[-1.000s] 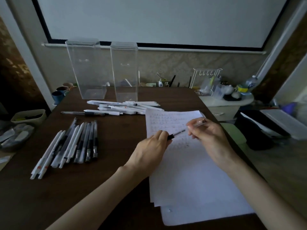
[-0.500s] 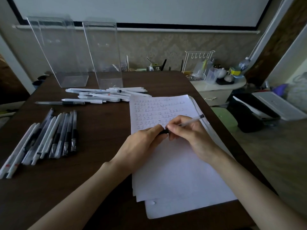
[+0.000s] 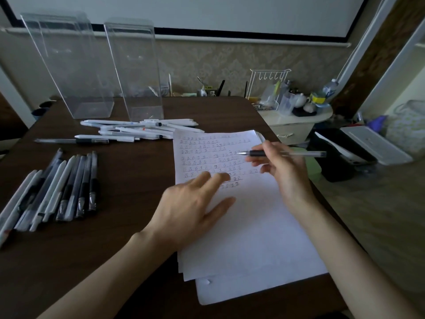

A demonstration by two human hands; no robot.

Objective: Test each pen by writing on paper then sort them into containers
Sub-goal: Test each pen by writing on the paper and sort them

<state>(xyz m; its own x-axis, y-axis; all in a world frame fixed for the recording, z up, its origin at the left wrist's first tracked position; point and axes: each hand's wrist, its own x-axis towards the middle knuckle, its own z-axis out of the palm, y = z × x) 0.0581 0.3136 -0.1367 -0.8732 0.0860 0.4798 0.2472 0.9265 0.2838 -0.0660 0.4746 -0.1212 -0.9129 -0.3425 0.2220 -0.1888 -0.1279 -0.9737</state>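
Head view. The left hand [image 3: 190,208] lies palm down with straight, spread fingers pressing on the paper [image 3: 248,238], holding nothing; its forearm comes in from the tabletop's [image 3: 115,238] near edge.

The right hand [image 3: 282,173] is raised over the upper part of the paper, near the right edge of the tabletop. Its grip is closed on the pen [image 3: 287,154], pinched between thumb and fingers at the dark collar. The pen lies almost level, tip pointing left over the written rows, clear barrel jutting out to the right past the hand. Whether the tip touches the sheet cannot be told.

The paper is a loose stack along the right edge, reaching to the near edge, with rows of small marks on its far half. Two clear containers [image 3: 135,72] stand upright at the far edge, left part. A heap of white pens [image 3: 142,130] lies just in front of them. A row of pens [image 3: 57,189] lies side by side at the left edge.
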